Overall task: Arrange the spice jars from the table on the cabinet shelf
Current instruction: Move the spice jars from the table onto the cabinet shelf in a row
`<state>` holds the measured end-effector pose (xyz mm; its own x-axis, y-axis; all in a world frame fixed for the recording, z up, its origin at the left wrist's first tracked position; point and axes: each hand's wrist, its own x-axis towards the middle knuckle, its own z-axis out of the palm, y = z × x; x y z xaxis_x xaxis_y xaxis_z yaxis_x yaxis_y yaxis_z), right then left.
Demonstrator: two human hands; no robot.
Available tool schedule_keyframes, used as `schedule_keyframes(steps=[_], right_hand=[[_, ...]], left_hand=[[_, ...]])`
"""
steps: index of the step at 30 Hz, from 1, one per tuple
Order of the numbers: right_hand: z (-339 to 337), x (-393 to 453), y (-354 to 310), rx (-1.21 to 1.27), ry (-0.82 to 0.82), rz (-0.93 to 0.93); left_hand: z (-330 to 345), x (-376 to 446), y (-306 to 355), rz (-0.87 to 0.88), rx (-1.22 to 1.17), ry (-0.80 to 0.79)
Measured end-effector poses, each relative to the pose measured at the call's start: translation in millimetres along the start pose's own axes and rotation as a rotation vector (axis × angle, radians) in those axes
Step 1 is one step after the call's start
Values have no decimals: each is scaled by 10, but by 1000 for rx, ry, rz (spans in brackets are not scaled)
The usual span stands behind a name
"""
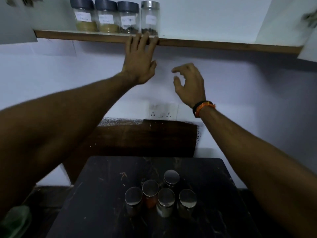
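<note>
Touching shelf edge (188, 43) below silver-lidded jar (150, 18): left hand (139, 66) flat | right hand (190, 85) loose, empty

Shelf (205, 42), wood-edged, wall-mounted: four labelled glass jars (116, 17) in a touching row at its left part, three dark-lidded, one silver-lidded. Table (103, 203), dark, scuffed top: five silver-lidded jars (159, 193) clustered near centre.

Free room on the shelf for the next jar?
Bare stretch on the wooden-edged shelf right of the silver-lidded glass jar, up to the white cabinet door. Crowded left: three dark-lidded jars stand close together. Left hand touches the shelf edge below the silver-lidded jar.
</note>
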<state>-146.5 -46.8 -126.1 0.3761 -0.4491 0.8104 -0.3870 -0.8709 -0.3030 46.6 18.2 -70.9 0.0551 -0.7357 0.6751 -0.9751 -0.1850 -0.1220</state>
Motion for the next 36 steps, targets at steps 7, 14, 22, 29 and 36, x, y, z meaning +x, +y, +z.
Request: schedule_keyframes(steps=[7,14,22,29,36], right_hand=[[185,-852,193,16,-214,200],[457,-1863,266,-5,-532,379],[693,-2826,269,-81,-900,531],[933,-3288,293,-33,-1099,650],[1084,-3422,218,-212,-1160,468]], left_hand=[[600,-922,557,18,-393,-214],[1235,-1914,986,-84,-599,-566],[1586,-2890,1233,-234,-817,-799],[1695,-3369,1276,-310,-813,-901],[1724,-3653,1302,-295,-847,-865]])
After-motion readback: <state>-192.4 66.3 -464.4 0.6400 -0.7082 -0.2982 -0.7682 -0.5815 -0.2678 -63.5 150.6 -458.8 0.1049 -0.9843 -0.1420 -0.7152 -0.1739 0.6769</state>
